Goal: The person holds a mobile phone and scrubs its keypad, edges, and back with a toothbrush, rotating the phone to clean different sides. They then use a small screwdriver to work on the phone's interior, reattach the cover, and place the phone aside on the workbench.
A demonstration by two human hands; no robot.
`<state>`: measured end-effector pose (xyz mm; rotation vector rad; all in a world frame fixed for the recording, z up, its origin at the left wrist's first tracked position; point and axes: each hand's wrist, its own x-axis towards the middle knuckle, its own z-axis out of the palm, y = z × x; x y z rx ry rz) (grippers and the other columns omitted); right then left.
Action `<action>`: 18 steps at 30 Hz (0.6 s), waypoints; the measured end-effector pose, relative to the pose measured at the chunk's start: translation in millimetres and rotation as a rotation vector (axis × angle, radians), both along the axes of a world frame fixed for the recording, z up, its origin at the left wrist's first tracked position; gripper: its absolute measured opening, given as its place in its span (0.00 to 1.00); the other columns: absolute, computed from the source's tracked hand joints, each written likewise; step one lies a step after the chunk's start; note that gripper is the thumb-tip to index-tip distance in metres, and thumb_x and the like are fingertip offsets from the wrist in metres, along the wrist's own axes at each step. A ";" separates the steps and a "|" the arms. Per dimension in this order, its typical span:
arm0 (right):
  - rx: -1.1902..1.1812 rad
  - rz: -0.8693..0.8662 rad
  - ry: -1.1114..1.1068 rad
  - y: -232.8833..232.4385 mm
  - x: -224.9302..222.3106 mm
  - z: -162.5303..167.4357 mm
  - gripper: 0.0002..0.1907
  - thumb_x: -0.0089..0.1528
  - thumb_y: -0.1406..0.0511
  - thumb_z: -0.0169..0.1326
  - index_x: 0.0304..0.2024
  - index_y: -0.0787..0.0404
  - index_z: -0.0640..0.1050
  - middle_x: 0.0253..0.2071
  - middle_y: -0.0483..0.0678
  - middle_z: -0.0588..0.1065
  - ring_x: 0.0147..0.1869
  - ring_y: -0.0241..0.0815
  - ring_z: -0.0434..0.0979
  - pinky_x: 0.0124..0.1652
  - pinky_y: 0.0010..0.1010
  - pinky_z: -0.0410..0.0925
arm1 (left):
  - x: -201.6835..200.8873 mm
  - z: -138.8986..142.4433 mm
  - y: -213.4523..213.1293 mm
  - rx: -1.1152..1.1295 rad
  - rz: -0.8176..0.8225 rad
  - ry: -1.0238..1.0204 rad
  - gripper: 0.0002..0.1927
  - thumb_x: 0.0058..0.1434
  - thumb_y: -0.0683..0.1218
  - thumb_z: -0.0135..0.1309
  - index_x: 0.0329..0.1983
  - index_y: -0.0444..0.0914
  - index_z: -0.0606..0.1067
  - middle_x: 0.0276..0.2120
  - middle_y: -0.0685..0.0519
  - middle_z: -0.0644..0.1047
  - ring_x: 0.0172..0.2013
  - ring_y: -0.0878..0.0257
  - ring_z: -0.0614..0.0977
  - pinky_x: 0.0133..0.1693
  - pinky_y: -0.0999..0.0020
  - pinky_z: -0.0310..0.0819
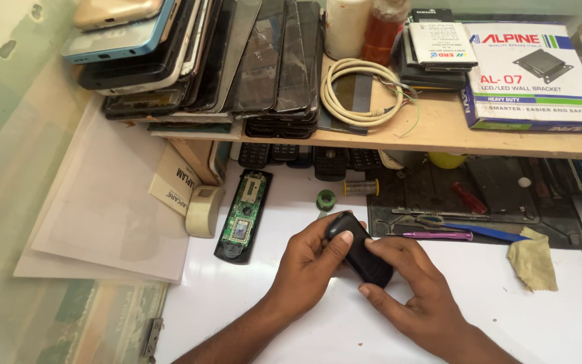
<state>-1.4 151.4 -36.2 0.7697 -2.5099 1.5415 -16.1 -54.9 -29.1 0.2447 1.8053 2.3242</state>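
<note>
Both my hands hold a small black phone casing [358, 248] just above the white worktop [304, 317]. My left hand [311, 259] grips its upper end, thumb pressed on top. My right hand [409, 283] cups its lower end from the right, fingers curled under it. To the left lies an opened black device with a green circuit board [242, 216] exposed. Beside that sits a beige plastic cover [203, 210].
A wooden shelf [453, 135] above carries stacked phones and screens [203, 61], a coiled cream cable [358, 91], batteries and a white-blue box [537, 74]. A purple tool [436, 235], a yellow cloth [533, 259], a solder spool [360, 187] and a black mat [493, 195] lie behind my hands.
</note>
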 end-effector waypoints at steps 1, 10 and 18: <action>-0.013 -0.022 -0.014 0.3 -0.4 -1.9 0.34 0.56 0.65 0.65 0.64 0.62 0.69 0.54 0.53 0.74 0.56 0.44 0.77 0.54 0.35 0.69 | 0.3 0.9 0.1 -0.003 -0.003 -0.009 0.21 0.74 0.49 0.46 0.63 0.30 0.71 0.47 0.48 0.80 0.46 0.64 0.82 0.50 0.65 0.82; -0.291 -0.008 -0.628 10.6 -9.0 -17.4 0.32 0.61 0.64 0.57 0.66 0.65 0.66 0.37 0.54 0.80 0.37 0.39 0.79 0.38 0.33 0.73 | 0.6 9.8 1.3 0.004 -0.014 -0.079 0.22 0.72 0.51 0.44 0.63 0.34 0.70 0.52 0.49 0.80 0.48 0.64 0.83 0.49 0.65 0.82; -0.380 0.059 -0.857 13.5 -12.0 -26.1 0.23 0.62 0.63 0.55 0.58 0.68 0.71 0.30 0.55 0.82 0.25 0.37 0.78 0.28 0.32 0.75 | -0.4 10.5 1.4 0.012 -0.015 -0.141 0.21 0.71 0.51 0.44 0.61 0.35 0.70 0.53 0.50 0.80 0.49 0.64 0.83 0.50 0.64 0.82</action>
